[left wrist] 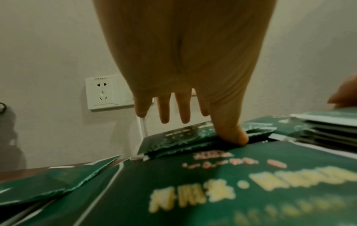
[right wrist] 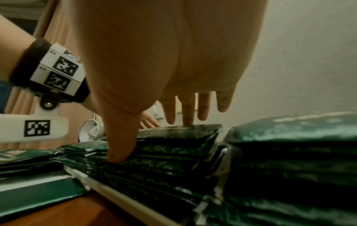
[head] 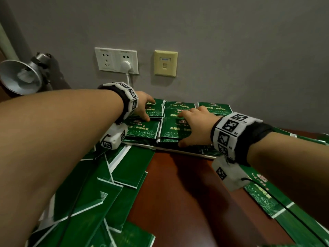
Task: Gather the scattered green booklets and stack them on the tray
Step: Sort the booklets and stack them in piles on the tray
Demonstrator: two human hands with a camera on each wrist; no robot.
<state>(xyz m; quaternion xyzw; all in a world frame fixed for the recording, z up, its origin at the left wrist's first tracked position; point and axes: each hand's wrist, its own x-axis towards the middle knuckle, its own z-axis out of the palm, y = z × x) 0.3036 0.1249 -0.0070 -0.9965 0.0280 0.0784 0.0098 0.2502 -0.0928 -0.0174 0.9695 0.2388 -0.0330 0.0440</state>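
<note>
A white tray (head: 178,149) stands at the back of the table by the wall, holding several stacks of green booklets (head: 142,131). My left hand (head: 145,109) lies over the back-left stack, fingers straight, and its thumb (left wrist: 231,134) presses on that stack's near edge. My right hand (head: 193,129) rests on the front-middle stack (right wrist: 173,149) with straight fingers on top; its thumb (right wrist: 119,156) pushes against the stack's near side. Loose booklets (head: 106,184) lie scattered at the front left, and more (head: 267,195) lie at the right under my forearm.
The grey wall rises right behind the tray, with a white socket (head: 116,61) and its plugged cable, and a beige plate (head: 165,63). A metal lamp (head: 21,75) sits at the far left. Bare brown table (head: 178,193) shows between the two scattered piles.
</note>
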